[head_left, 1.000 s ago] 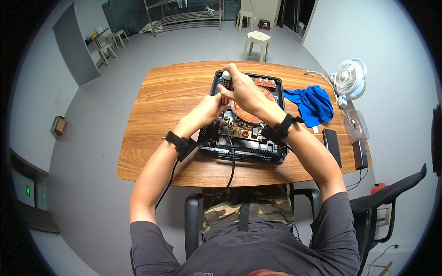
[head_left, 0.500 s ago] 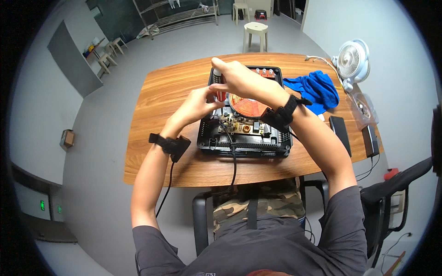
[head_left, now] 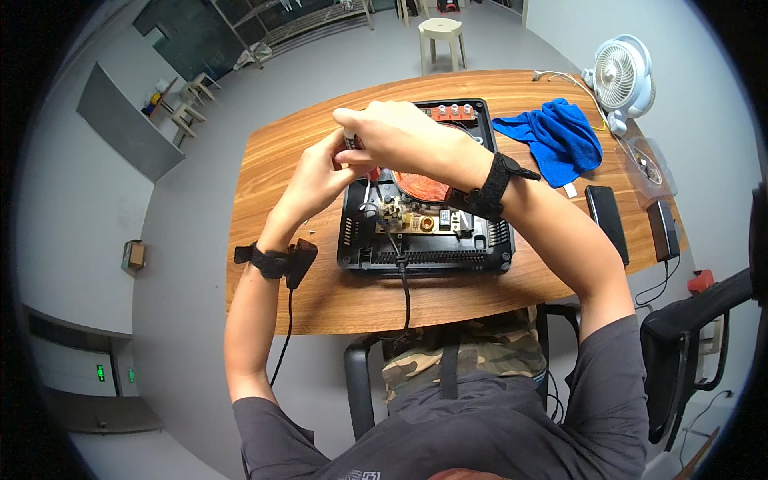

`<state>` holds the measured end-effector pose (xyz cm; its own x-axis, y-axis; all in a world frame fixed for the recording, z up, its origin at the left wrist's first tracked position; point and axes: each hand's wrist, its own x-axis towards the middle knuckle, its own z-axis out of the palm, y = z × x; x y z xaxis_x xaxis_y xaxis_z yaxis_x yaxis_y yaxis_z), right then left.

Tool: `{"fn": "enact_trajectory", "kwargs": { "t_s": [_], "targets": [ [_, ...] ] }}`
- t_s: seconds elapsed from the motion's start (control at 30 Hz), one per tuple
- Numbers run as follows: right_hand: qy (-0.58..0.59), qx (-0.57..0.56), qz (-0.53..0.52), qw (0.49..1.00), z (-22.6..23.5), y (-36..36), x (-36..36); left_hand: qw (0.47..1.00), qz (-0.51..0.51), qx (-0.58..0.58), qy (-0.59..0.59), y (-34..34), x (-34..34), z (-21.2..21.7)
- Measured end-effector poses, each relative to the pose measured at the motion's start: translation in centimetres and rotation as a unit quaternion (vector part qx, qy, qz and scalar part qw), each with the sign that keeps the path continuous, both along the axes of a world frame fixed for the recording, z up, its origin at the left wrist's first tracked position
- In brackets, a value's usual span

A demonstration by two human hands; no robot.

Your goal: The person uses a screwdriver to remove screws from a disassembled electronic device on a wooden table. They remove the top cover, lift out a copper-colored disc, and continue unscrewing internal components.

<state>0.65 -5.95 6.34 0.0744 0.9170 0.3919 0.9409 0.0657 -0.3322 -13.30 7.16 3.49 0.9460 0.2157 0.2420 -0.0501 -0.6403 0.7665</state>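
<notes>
An opened induction cooker (head_left: 428,260) lies on the table, its round reddish coil (head_left: 420,187) and circuit board (head_left: 416,222) exposed. Over the left side of its black housing, my right hand (head_left: 400,136) is closed around the handle of a screwdriver (head_left: 351,141). The handle leans, and a red part of it shows under my fingers. Against the same handle, the fingers of my left hand (head_left: 318,178) are closed. My hands hide most of the tool, and I cannot make out its tip.
Right of the cooker lie a blue cloth (head_left: 560,144), a black phone (head_left: 607,224) and a black power adapter (head_left: 663,230). A clear plastic box (head_left: 646,170) and a white fan (head_left: 620,76) are at the right edge. A black cord (head_left: 406,296) runs off the front edge.
Both hands have moved left with the screwdriver, and its handle has gone from nearly upright to tilted. The whole view has shifted slightly. The cooker stays in place on the table.
</notes>
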Motion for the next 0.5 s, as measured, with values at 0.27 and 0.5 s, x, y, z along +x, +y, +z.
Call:
{"fn": "enact_trajectory", "kwargs": {
  "t_s": [0.27, 0.5],
  "targets": [
    [-0.04, -0.008, -0.011, 0.999, 0.7, 0.3, 0.3, 0.999, 0.031, 0.012, 0.028, 1.4, 0.3, -0.7],
    [-0.019, 0.003, 0.03, 0.999, 0.1, 1.8, -0.2, 0.995, 0.098, 0.01, 0.028, 0.3, -0.3, -0.1]
  ]
}}
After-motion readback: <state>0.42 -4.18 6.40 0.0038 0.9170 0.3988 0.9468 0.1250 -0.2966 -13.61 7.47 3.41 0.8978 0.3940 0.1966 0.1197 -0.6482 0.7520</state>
